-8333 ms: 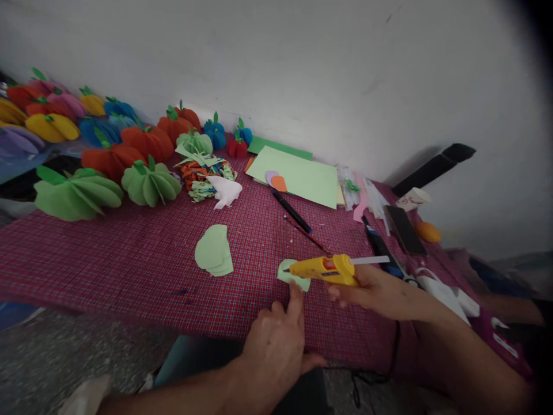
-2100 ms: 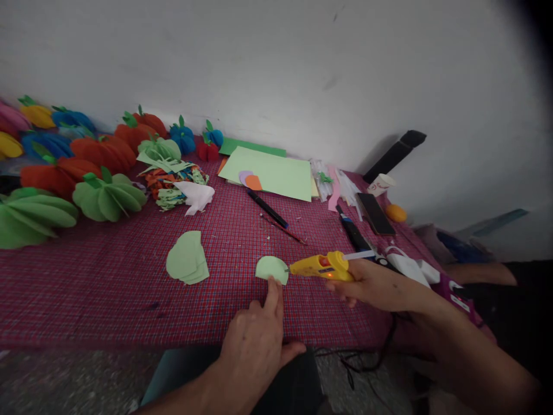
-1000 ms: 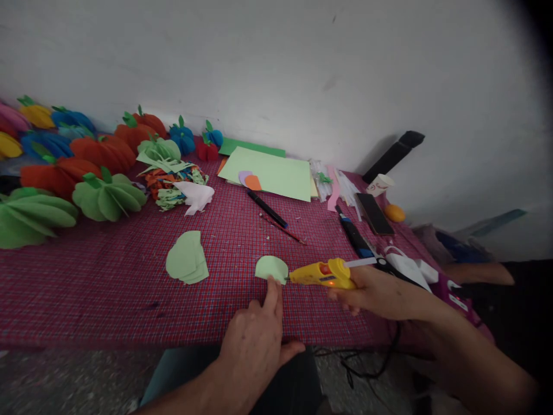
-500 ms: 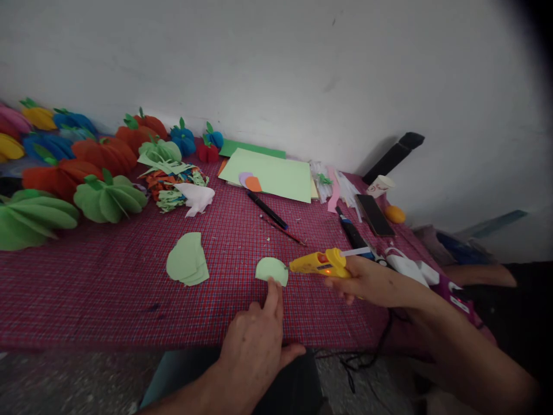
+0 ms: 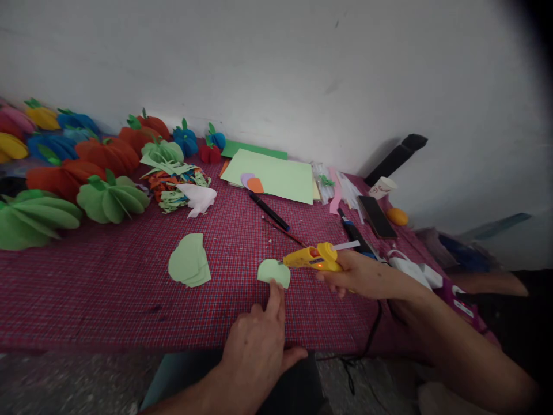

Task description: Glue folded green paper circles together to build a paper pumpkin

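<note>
Wall [image 5: 259,57]: white.
Counter [image 5: 86,300]: red checked cloth.
Cup [image 5: 382,187]: print unreadable.
Right hand [image 5: 358,276]: grips glue gun [image 5: 311,259].
Left hand [image 5: 254,351]: open, fingertip on paper [image 5: 273,271].

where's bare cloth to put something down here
Widest bare cloth: front left, between the green cutout stack, the green paper pumpkin and the near edge. A smaller patch between the stack and the black marker. Crowded: around the phone, and where right hand holds glue gun.

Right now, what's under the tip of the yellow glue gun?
A small green paper cut-out on the checked cloth; the left hand pins it with one fingertip. The right hand holds the glue gun. Whatever lies beneath the paper is covered.
</note>
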### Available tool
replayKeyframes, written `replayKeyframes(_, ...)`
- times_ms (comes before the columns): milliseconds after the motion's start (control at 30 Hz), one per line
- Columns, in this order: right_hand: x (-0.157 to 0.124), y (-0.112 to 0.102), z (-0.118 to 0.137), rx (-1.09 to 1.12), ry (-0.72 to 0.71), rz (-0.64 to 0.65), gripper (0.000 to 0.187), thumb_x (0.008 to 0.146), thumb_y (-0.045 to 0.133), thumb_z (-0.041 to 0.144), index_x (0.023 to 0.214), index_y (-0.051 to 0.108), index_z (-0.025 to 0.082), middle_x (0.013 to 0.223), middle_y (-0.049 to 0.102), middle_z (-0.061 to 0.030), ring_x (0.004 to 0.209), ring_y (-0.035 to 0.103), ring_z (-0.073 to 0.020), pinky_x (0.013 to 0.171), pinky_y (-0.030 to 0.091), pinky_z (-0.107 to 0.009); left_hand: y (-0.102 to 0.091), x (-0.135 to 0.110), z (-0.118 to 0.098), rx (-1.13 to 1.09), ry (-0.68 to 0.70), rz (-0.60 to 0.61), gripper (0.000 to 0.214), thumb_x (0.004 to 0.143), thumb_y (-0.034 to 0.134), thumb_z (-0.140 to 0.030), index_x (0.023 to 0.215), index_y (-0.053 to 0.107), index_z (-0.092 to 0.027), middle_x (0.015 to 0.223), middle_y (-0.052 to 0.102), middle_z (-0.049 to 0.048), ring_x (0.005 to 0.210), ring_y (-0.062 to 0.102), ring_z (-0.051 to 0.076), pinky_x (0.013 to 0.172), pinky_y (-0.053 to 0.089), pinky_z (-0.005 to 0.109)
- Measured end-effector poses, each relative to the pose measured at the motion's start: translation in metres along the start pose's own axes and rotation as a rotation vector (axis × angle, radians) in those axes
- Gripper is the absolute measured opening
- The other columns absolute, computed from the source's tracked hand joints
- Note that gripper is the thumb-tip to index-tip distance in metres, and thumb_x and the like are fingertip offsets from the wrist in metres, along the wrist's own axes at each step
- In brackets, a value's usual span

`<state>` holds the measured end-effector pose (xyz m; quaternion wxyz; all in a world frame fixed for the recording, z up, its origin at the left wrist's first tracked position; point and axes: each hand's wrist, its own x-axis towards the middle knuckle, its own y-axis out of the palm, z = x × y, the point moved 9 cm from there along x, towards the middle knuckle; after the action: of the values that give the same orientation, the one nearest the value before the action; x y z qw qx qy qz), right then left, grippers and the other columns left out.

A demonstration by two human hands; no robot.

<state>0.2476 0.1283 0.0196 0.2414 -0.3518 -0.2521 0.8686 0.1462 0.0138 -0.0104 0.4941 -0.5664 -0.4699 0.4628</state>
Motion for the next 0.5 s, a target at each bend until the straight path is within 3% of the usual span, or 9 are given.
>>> replayKeyframes(500, 0.012, 0.004, 0.019, 0.014, -0.045, 0.031, 0.030, 0.085, 0.049, 0.045, 0.086, 0.057, 0.016, 0.065, 0.056, 0.0006, 0.052, 0.054, -0.0107, 0.047, 0.045, -0.022, 0.001, 0.000, 0.001, -0.011, -0.008, 0.022, 0.088, 0.068, 0.056, -0.065, 0.136, 0.038, -0.012, 0.139, 0.040, 0.0183, 0.070, 0.061, 0.021, 0.055, 0.054, 0.034)
